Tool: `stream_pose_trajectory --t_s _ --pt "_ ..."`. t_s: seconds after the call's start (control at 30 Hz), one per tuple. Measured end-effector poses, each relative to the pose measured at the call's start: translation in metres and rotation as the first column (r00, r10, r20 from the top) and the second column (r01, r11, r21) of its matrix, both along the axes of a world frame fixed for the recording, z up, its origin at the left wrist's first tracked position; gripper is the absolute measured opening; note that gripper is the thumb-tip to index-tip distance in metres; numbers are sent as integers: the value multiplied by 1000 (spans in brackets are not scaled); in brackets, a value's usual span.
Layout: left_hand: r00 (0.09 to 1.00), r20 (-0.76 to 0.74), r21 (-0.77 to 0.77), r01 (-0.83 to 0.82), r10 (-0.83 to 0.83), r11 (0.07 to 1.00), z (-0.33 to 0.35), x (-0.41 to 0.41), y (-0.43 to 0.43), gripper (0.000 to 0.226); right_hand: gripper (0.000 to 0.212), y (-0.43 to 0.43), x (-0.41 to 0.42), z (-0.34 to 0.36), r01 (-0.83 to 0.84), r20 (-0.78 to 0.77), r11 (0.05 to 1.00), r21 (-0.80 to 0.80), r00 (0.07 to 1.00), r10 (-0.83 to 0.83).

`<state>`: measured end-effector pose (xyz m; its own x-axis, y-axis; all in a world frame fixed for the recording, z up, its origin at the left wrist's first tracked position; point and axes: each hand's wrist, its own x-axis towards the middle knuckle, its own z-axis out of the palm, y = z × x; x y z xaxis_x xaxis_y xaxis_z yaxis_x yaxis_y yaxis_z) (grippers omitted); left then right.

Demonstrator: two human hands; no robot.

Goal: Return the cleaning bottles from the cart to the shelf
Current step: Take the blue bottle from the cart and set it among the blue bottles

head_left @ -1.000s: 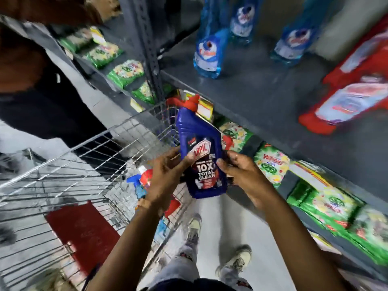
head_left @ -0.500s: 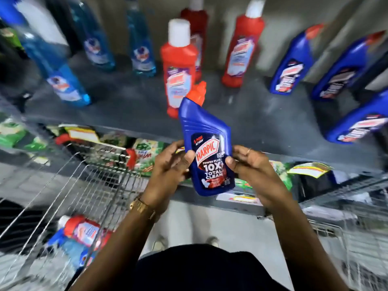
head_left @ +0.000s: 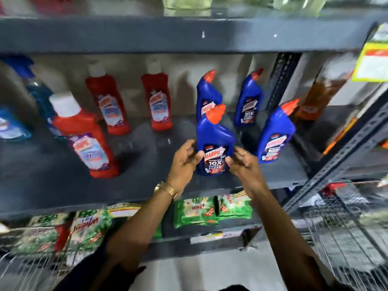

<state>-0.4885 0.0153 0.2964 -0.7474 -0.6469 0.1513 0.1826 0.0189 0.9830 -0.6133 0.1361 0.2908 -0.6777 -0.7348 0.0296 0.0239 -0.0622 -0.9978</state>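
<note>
Head view: blue Harpic bottle [head_left: 214,141] upright on grey shelf [head_left: 52,181] near its front edge, right of centre, ahead of three other blue bottles [head_left: 273,133]. Left hand [head_left: 184,160] and right hand [head_left: 243,162] flank its lower half, fingers curled, thumbs on the label. Half a second ago it was held in the air before the shelf edge; now it is over the shelf board, base apparently set down.

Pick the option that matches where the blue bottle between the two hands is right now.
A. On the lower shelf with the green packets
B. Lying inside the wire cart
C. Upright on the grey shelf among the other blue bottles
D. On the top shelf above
C: the blue bottle stands upright on the grey shelf, left hand and right hand at its sides, with another blue bottle just beside it.
</note>
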Motion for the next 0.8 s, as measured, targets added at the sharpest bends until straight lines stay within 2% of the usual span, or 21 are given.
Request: stream_pose_trajectory --t_s 0.1,0.23,0.33,0.47,0.53,0.6,0.67,0.7,0.73,0.8 --pt "999 47 -25 4 -3 1000 -7 -26 -2 31 46 -4 -24 -7 22 -37 1000 4 999 -21" --pt "999 33 -13 12 -11 1000 -7 -45 -1 20 47 -9 -46 -16 30 -68 999 17 997 -28" --pt "999 49 -33 -16 17 999 -10 -51 -2 23 47 -12 -56 -23 18 -97 999 28 995 -15" --pt "993 112 -52 -33 39 998 -16 -56 -4 24 47 -15 -55 -26 79 -141 997 16 987 -76" --pt "988 151 -62 -23 32 998 -16 -55 -3 30 46 -15 -43 -29 149 -131 989 1 980 -148" --pt "980 180 -157 -62 90 986 -16 -44 2 48 45 -13 -20 -39 352 -134 936 0 928 -348" --pt "949 141 -387 -211 283 898 -13 -21 6 64 45 -9 15 -48 498 -140 865 -63 854 -502" --pt "917 63 -508 -310 394 804 -11 -6 5 69 46 -8 36 -51 495 -162 863 -100 848 -505" --pt "872 -23 -594 -405 488 695 -10 13 3 71 46 -7 58 -54 453 -207 883 -119 859 -469" --pt "761 -158 -659 -556 629 507 -8 52 -3 74 46 -9 99 -57 299 -292 947 -118 901 -321"
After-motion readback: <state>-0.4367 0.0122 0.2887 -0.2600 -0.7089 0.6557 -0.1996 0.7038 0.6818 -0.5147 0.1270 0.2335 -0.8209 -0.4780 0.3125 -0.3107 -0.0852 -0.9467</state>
